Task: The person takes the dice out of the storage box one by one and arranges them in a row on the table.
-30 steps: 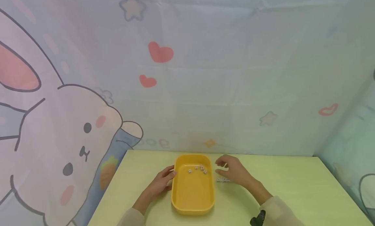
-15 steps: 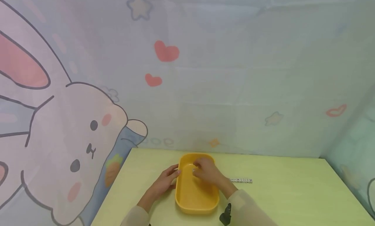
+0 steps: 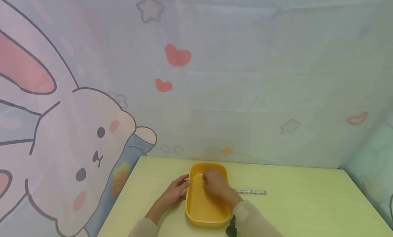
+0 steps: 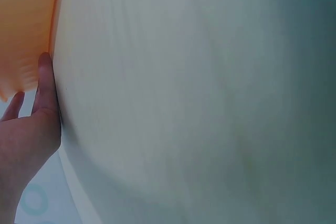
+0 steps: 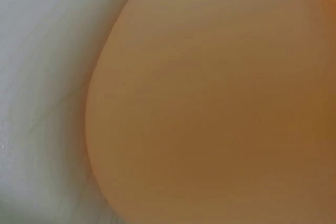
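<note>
One tray point(image 3: 201, 209) points forward, probable dice row point(image 3: 252, 192) crosswise.

A draped work corner — what kind of room, I cannot tell — with a pale table point(image 3: 307, 203) against creased cloth point(image 3: 233, 90) printed with a rabbit point(image 3: 69, 138), hearts point(image 3: 178, 56) and stars point(image 3: 150, 9).

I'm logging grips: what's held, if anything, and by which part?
Left hand touches the yellow tray at its left wall; whether the right hand holds anything cannot be told.

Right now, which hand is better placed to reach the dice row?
Probably the right hand: it is inside the tray, closer to the dice row. The left hand touches the tray's left side, away from the row.
</note>
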Motion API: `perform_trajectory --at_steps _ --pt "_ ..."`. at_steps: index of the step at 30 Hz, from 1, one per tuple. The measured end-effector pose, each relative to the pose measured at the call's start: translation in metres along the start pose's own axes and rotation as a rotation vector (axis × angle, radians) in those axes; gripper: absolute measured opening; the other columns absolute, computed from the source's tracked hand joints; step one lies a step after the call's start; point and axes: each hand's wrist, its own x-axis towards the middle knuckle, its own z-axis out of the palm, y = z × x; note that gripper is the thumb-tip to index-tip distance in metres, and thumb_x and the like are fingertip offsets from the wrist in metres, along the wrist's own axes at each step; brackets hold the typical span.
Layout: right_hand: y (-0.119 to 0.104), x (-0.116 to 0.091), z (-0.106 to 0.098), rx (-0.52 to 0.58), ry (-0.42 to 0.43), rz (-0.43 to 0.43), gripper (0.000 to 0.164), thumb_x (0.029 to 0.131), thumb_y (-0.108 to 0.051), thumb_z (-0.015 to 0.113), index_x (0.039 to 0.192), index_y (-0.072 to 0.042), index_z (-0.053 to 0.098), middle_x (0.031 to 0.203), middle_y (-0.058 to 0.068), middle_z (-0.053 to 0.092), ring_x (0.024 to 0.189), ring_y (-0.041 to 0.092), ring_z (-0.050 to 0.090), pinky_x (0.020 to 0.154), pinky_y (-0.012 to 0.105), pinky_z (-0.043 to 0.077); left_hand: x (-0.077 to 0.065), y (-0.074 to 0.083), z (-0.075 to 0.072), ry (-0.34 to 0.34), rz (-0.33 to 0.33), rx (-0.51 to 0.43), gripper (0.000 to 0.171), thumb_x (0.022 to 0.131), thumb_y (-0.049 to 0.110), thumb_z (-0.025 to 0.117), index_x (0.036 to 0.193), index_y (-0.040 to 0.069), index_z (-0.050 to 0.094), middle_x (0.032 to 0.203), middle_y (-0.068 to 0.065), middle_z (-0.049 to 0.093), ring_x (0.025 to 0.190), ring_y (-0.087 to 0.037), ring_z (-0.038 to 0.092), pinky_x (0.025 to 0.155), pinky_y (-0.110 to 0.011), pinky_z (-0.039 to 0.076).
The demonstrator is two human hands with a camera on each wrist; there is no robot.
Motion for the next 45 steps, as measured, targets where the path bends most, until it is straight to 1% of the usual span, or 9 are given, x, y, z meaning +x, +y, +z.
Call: perform_trajectory --at_steps 7,12,17,21,26,32,35,39,45 --pt "-0.002 -0.008 0.008 -0.017 -0.014 -0.054 0.020 0.091 -0.004 0.065 0.073 -0.010 0.059 0.068 -0.006 0.046 0.064 0.013 0.044 0.065 0.029 0.041 -0.007 -0.009 0.005 -0.005 -0.009 -0.007 0.060 0.105 0.038 0.049 0.153 0.007 0.033 0.151 -0.023 0.039 0.129 -0.034 0.051 0.093 -0.042 0.054" --pt "-0.002 -0.010 0.008 0.049 -0.049 -0.083 0.011 0.091 -0.008 0.068 0.082 -0.012 0.062 0.075 -0.008 0.051 0.071 0.011 0.047 0.071 0.030 0.046 -0.010 -0.011 0.004 0.028 -0.019 0.035 0.061 0.104 0.040 0.050 0.153 0.006 0.034 0.150 -0.024 0.041 0.128 -0.033 0.052 0.091 -0.041 0.055" --pt "0.000 -0.010 -0.021 0.209 -0.081 -0.088 0.006 0.090 -0.010 0.069 0.093 -0.012 0.064 0.084 -0.007 0.058 0.078 0.010 0.051 0.075 0.029 0.049 -0.005 -0.008 0.000 0.033 -0.012 0.045 0.057 0.105 0.037 0.048 0.152 0.007 0.035 0.150 -0.022 0.041 0.127 -0.032 0.053 0.092 -0.042 0.054" --pt "0.009 -0.016 -0.056 0.227 -0.054 -0.093 0.006 0.089 -0.009 0.071 0.094 -0.012 0.068 0.085 -0.007 0.062 0.077 0.011 0.054 0.073 0.029 0.050 -0.003 -0.007 -0.002 0.024 -0.009 0.038 0.058 0.106 0.036 0.048 0.153 0.006 0.034 0.152 -0.023 0.038 0.129 -0.034 0.051 0.093 -0.042 0.054" --pt "0.039 -0.037 -0.087 0.203 -0.012 -0.040 0.009 0.089 -0.012 0.073 0.096 -0.016 0.070 0.087 -0.012 0.062 0.078 0.007 0.055 0.071 0.028 0.051 -0.001 -0.006 -0.003 0.019 -0.002 0.021 0.058 0.106 0.034 0.048 0.153 0.006 0.032 0.152 -0.023 0.038 0.129 -0.036 0.051 0.093 -0.043 0.054" --pt "0.088 -0.072 -0.109 0.190 0.038 -0.022 0.008 0.090 -0.011 0.073 0.094 -0.017 0.070 0.087 -0.011 0.063 0.078 0.006 0.057 0.070 0.027 0.053 0.003 -0.006 -0.002 0.007 -0.006 0.002 0.058 0.106 0.034 0.047 0.154 0.005 0.031 0.151 -0.024 0.038 0.127 -0.034 0.052 0.094 -0.043 0.054" --pt "0.112 -0.091 -0.115 0.191 0.042 -0.005 0.006 0.091 -0.010 0.072 0.094 -0.014 0.070 0.087 -0.010 0.064 0.078 0.006 0.058 0.070 0.028 0.053 0.004 -0.006 -0.001 -0.001 -0.008 -0.015 0.058 0.106 0.033 0.047 0.154 0.005 0.030 0.151 -0.024 0.039 0.126 -0.033 0.053 0.094 -0.043 0.053" --pt "0.140 -0.113 -0.118 0.180 0.020 0.068 0.006 0.091 -0.011 0.071 0.094 -0.015 0.069 0.085 -0.010 0.063 0.076 0.006 0.056 0.067 0.026 0.051 0.005 -0.005 0.000 -0.013 -0.011 -0.022 0.059 0.106 0.034 0.047 0.155 0.005 0.029 0.152 -0.024 0.037 0.128 -0.034 0.052 0.095 -0.043 0.053" --pt "0.166 -0.139 -0.117 0.168 0.015 0.082 0.011 0.088 -0.005 0.073 0.090 -0.014 0.067 0.081 -0.008 0.061 0.073 0.006 0.052 0.063 0.025 0.048 0.005 -0.004 -0.001 -0.008 -0.017 -0.009 0.060 0.106 0.036 0.048 0.155 0.005 0.030 0.152 -0.023 0.038 0.128 -0.034 0.051 0.095 -0.043 0.053"
